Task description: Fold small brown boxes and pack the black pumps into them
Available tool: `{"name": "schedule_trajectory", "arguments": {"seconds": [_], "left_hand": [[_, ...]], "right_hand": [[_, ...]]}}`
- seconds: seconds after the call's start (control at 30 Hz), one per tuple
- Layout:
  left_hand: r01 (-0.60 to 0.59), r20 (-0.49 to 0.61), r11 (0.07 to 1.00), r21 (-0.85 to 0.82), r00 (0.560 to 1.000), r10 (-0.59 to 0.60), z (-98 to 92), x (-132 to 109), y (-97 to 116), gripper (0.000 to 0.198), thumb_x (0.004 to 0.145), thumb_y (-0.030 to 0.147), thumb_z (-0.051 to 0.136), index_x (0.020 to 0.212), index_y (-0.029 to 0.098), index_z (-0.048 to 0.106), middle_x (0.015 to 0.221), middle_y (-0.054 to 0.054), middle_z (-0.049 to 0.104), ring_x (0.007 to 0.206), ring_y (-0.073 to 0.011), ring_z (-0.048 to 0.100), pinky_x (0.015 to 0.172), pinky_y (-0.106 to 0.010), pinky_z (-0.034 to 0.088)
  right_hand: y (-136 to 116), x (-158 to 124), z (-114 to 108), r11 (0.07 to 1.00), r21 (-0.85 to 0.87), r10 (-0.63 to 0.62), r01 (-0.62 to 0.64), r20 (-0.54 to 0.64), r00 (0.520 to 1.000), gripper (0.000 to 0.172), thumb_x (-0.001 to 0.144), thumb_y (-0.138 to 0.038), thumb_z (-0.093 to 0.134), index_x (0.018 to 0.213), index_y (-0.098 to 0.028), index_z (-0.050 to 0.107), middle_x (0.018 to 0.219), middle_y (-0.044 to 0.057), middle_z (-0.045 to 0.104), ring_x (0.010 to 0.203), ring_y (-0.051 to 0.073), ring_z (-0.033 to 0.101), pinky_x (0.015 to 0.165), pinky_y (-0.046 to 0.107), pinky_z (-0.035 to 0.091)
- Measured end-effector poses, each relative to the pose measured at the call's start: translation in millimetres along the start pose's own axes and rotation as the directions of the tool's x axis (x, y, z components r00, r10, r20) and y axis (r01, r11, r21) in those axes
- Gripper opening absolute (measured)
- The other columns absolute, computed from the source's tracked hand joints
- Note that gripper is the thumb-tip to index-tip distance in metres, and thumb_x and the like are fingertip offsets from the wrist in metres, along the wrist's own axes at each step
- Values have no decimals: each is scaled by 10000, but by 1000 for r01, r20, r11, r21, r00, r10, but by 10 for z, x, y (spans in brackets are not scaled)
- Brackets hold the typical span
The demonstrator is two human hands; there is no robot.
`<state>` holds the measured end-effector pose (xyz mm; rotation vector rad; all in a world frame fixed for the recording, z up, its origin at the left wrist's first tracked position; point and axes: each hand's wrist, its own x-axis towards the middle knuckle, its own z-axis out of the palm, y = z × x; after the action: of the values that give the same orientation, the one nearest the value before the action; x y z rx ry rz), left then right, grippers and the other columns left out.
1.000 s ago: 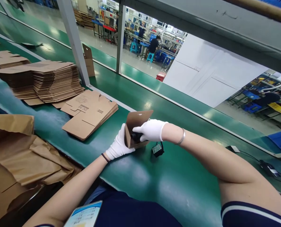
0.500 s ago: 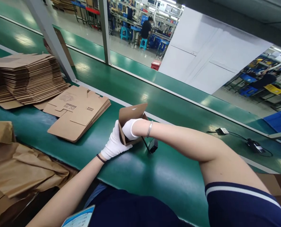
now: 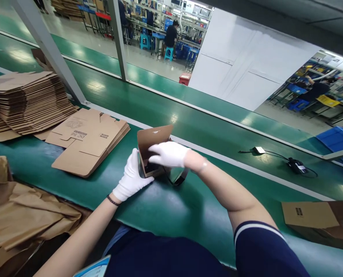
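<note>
Head view: the left hand grasps the open box on the bench; the right hand hovers over its mouth, grip unclear. Packing seems underway; next probably calls for tucking the cord inside.

Plain white covers the left grip and right grip. The open box is brown; so are the flat cartons, printed dark. Green counter, white strip along its far edge. Navy sleeve, banded white.
</note>
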<state>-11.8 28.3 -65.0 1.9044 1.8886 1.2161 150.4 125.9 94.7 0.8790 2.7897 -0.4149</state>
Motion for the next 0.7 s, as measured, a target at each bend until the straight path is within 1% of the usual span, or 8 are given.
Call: {"name": "schedule_trajectory", "arguments": {"seconds": [0.07,0.1,0.17,0.2,0.3,0.4,0.57,0.7], "left_hand": [[-180,-67,964,195,978,196,-219,3,179,1230,653,447,807,1560,193,17,1557,-250,224,1438,-481,270,1109,-629,343],[-279,-70,919,280,949,309,-330,17,311,1123,701,429,782,1551,207,82,1556,-232,234,1445,-477,246,1121,-634,315],[-480,69,794,374,868,492,-498,69,631,748,819,313,682,1468,274,310,1491,-147,375,1416,-421,314,1113,-598,327],[-570,179,733,371,818,546,-533,100,796,581,861,243,620,1400,284,408,1436,-114,452,1378,-385,371,1100,-566,347],[-750,419,611,254,655,629,-413,166,1192,364,927,117,472,1260,249,539,1287,-93,581,1231,-302,502,1034,-492,406],[-811,490,567,145,557,671,-118,205,1369,393,949,71,411,1290,238,510,1275,-112,594,1115,-259,561,957,-458,447],[-702,617,701,125,608,499,92,421,1483,282,983,190,422,1250,198,511,983,-79,691,858,-237,654,712,-348,478],[-450,666,881,149,704,247,23,630,1616,400,985,406,446,1321,188,455,856,-52,714,766,-253,696,636,-316,471]], "right_hand": [[201,-398,19,994,26,108,-105,-253,961,312,1004,-310,396,1057,-220,690,1050,59,716,967,198,655,865,306,476],[318,-558,95,989,43,149,-143,-266,952,284,989,-272,420,1010,-214,698,1025,55,716,955,195,653,871,307,472],[543,-769,362,993,76,102,-95,-104,989,222,872,-233,612,1080,-209,687,1103,66,702,1009,223,642,900,327,475],[637,-822,528,995,84,54,-51,-37,998,366,802,-219,696,1166,-204,657,1186,86,675,1086,252,616,945,359,463],[808,-872,970,977,212,29,-32,15,999,406,804,-253,721,1185,-157,621,1191,125,651,1121,273,584,979,412,447],[847,-948,1139,836,544,67,-62,11,998,303,956,-370,536,1151,-145,592,1022,85,675,892,201,627,841,346,508],[783,-1181,1002,559,807,139,-189,134,981,700,1031,-512,46,1048,-128,631,737,52,640,537,148,543,559,277,482],[786,-1235,738,332,931,128,-149,112,985,916,946,-613,-157,1089,-129,607,881,103,681,730,177,642,628,278,527]]}}
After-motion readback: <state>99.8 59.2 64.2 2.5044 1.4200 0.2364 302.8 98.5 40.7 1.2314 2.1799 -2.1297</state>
